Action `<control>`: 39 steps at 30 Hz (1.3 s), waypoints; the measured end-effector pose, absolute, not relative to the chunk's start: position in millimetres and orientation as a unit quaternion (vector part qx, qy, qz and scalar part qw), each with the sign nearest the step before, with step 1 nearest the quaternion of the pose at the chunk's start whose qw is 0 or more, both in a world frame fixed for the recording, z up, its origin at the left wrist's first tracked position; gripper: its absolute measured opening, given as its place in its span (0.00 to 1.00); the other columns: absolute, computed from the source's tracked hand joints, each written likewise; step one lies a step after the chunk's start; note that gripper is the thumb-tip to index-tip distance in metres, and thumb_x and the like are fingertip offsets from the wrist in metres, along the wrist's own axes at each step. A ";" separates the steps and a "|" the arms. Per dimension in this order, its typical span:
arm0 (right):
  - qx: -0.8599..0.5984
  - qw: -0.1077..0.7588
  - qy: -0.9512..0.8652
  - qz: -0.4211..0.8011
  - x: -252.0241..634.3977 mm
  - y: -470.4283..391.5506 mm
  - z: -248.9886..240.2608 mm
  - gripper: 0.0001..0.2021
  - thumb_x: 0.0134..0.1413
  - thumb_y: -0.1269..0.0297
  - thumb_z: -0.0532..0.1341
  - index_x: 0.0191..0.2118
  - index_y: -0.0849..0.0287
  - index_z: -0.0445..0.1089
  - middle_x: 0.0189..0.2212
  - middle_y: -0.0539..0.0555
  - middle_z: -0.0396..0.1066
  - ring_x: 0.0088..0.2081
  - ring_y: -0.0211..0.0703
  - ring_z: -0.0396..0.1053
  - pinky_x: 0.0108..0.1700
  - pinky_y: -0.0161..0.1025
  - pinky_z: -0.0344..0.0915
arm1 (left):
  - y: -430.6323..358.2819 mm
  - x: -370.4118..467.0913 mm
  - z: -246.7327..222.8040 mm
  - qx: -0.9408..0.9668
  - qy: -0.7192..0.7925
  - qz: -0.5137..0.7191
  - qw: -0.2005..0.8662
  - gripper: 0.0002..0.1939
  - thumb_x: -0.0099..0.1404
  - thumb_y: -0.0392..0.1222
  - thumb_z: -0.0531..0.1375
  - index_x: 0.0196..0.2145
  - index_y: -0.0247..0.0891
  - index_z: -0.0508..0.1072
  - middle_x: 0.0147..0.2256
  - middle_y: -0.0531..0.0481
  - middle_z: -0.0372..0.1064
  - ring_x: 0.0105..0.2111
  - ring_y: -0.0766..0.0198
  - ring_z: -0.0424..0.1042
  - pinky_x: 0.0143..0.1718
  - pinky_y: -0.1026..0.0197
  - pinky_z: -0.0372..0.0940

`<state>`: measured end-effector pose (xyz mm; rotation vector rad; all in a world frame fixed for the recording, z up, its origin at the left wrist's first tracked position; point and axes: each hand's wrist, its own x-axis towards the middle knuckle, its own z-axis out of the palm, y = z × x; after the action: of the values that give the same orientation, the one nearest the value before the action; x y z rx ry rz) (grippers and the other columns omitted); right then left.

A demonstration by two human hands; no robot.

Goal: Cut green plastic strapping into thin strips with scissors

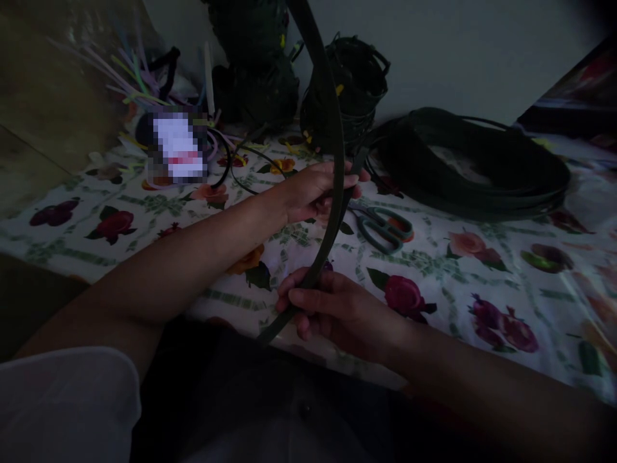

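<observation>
A long dark green flat plastic strip (332,109) curves down from the top of the head view, past both hands, to the table's front edge. Low on this strip, my right hand (337,305) is closed, pinching it between thumb and fingers. Farther away, my left hand (321,190) is also closed, with a strip end sticking out past its fingertips; the curved strip partly covers that hand. Scissors (380,228) with dark green handles lie just right of my left hand, their blades partly hidden.
A large coil of dark strip (472,199) lies at right on the flowered tablecloth (299,247). Dark woven baskets (354,71) stand against the wall. At left are a blurred-out bright screen (178,148) and a bunch of pastel strips (139,83).
</observation>
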<state>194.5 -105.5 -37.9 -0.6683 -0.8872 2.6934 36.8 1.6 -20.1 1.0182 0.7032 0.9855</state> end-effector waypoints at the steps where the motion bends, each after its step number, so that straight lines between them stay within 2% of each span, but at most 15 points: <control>1: -0.226 0.114 -0.303 0.919 194.3 -105.6 -38.2 0.09 0.53 0.67 0.70 0.38 0.63 0.73 0.33 0.52 0.75 0.24 0.29 0.69 0.28 0.28 0.69 | 1.7 37.0 -20.1 0.456 0.317 0.442 0.705 0.05 0.67 0.33 0.58 0.37 0.33 0.74 0.26 0.52 0.70 0.13 0.78 0.53 0.14 0.71 0.48; 4: -0.218 0.118 -0.301 0.921 194.0 -106.9 -39.3 0.08 0.54 0.68 0.68 0.38 0.64 0.72 0.33 0.52 0.75 0.24 0.29 0.70 0.28 0.28 0.70 | 2.6 37.2 -20.4 0.447 0.318 0.438 0.712 0.05 0.66 0.32 0.57 0.36 0.33 0.74 0.26 0.52 0.70 0.13 0.78 0.53 0.15 0.71 0.50; 7: -0.211 0.121 -0.291 0.925 193.8 -109.5 -39.4 0.07 0.54 0.67 0.69 0.36 0.64 0.72 0.31 0.52 0.75 0.24 0.30 0.71 0.29 0.28 0.70 | 2.8 36.6 -19.2 0.409 0.323 0.446 0.728 0.07 0.67 0.35 0.56 0.36 0.33 0.75 0.25 0.51 0.70 0.14 0.74 0.60 0.17 0.68 0.58; 9: -0.204 0.128 -0.282 0.929 193.6 -111.3 -38.7 0.09 0.52 0.66 0.70 0.35 0.64 0.71 0.30 0.52 0.75 0.24 0.31 0.72 0.29 0.29 0.71 | 0.7 36.0 -16.1 0.356 0.323 0.457 0.748 0.13 0.69 0.41 0.53 0.36 0.32 0.75 0.25 0.48 0.71 0.19 0.67 0.68 0.22 0.64 0.65; 11: -0.197 0.136 -0.274 0.932 193.7 -113.0 -37.7 0.11 0.50 0.65 0.71 0.34 0.65 0.70 0.29 0.52 0.75 0.23 0.32 0.72 0.29 0.30 0.71 | -3.7 35.6 -11.3 0.306 0.299 0.459 0.779 0.24 0.70 0.53 0.49 0.36 0.31 0.76 0.26 0.45 0.72 0.25 0.59 0.73 0.27 0.57 0.70; 13: -0.193 0.143 -0.260 0.935 194.2 -115.0 -37.2 0.13 0.47 0.64 0.72 0.34 0.65 0.70 0.29 0.53 0.75 0.22 0.32 0.72 0.28 0.30 0.70 | -9.9 35.9 -6.5 0.269 0.278 0.465 0.796 0.34 0.67 0.65 0.46 0.39 0.31 0.76 0.28 0.42 0.73 0.30 0.53 0.75 0.33 0.51 0.72; 16: -0.187 0.143 -0.226 0.945 194.7 -119.7 -38.7 0.16 0.43 0.62 0.74 0.34 0.64 0.70 0.29 0.53 0.76 0.22 0.33 0.72 0.27 0.30 0.68 | -19.0 37.9 -2.5 0.244 0.280 0.459 0.807 0.41 0.61 0.73 0.47 0.44 0.31 0.75 0.31 0.40 0.75 0.32 0.50 0.76 0.39 0.47 0.72; 18: -0.174 0.145 -0.212 0.951 194.2 -123.4 -41.1 0.18 0.41 0.61 0.75 0.34 0.64 0.70 0.29 0.53 0.76 0.22 0.34 0.72 0.28 0.32 0.68 | -23.8 40.1 -2.4 0.261 0.277 0.445 0.811 0.38 0.59 0.71 0.54 0.46 0.30 0.75 0.34 0.39 0.76 0.33 0.50 0.76 0.40 0.48 0.72; 19: -0.166 0.146 -0.210 0.952 193.6 -125.1 -42.2 0.18 0.40 0.60 0.75 0.34 0.64 0.70 0.29 0.53 0.76 0.22 0.35 0.72 0.28 0.32 0.68 | -26.0 41.2 -3.1 0.279 0.283 0.439 0.806 0.34 0.59 0.67 0.59 0.46 0.31 0.75 0.35 0.40 0.76 0.34 0.51 0.76 0.39 0.50 0.72; 22: -0.145 0.152 -0.203 0.956 192.3 -128.9 -43.2 0.18 0.37 0.61 0.75 0.33 0.65 0.71 0.29 0.53 0.76 0.23 0.35 0.72 0.29 0.34 0.69 | -32.9 44.1 -6.3 0.355 0.328 0.373 0.792 0.17 0.58 0.41 0.66 0.46 0.36 0.76 0.37 0.44 0.76 0.33 0.58 0.76 0.36 0.59 0.71; 24: -0.134 0.153 -0.194 0.960 192.6 -130.6 -41.8 0.18 0.37 0.61 0.74 0.33 0.66 0.71 0.29 0.53 0.76 0.23 0.35 0.72 0.31 0.34 0.68 | -37.5 45.1 -8.6 0.404 0.347 0.314 0.786 0.16 0.57 0.32 0.64 0.44 0.40 0.77 0.35 0.47 0.75 0.31 0.60 0.76 0.34 0.61 0.70; 27: -0.112 0.162 -0.184 0.963 194.6 -132.0 -39.6 0.18 0.37 0.61 0.73 0.34 0.66 0.72 0.27 0.53 0.76 0.23 0.36 0.73 0.31 0.34 0.68 | -42.2 46.4 -11.2 0.439 0.352 0.259 0.785 0.12 0.57 0.31 0.63 0.40 0.40 0.78 0.30 0.48 0.74 0.27 0.61 0.74 0.32 0.61 0.69; 31: -0.096 0.169 -0.192 0.962 198.7 -131.3 -41.3 0.18 0.38 0.61 0.72 0.35 0.66 0.72 0.24 0.53 0.75 0.27 0.41 0.75 0.35 0.36 0.70 | -45.2 52.5 -12.5 0.405 0.361 0.272 0.795 0.04 0.60 0.35 0.62 0.34 0.40 0.78 0.25 0.48 0.72 0.24 0.63 0.72 0.29 0.62 0.69; 35: -0.071 0.190 -0.225 0.953 201.7 -130.4 -45.3 0.18 0.39 0.58 0.71 0.35 0.65 0.72 0.26 0.53 0.75 0.27 0.41 0.75 0.35 0.38 0.71 | -49.0 64.2 -13.3 0.364 0.359 0.316 0.799 0.04 0.63 0.39 0.61 0.32 0.42 0.77 0.23 0.52 0.68 0.21 0.65 0.70 0.26 0.64 0.68; 39: -0.074 0.191 -0.253 0.946 198.3 -133.6 -52.0 0.22 0.42 0.53 0.69 0.40 0.65 0.73 0.26 0.54 0.75 0.26 0.39 0.72 0.30 0.35 0.69 | -49.9 74.6 -13.7 0.309 0.367 0.364 0.798 0.04 0.60 0.38 0.64 0.27 0.43 0.75 0.20 0.54 0.64 0.18 0.69 0.65 0.19 0.68 0.64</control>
<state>198.3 -133.6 -52.0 -0.2083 -0.7109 2.6561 74.6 -49.9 -13.7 0.6633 0.7878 0.7811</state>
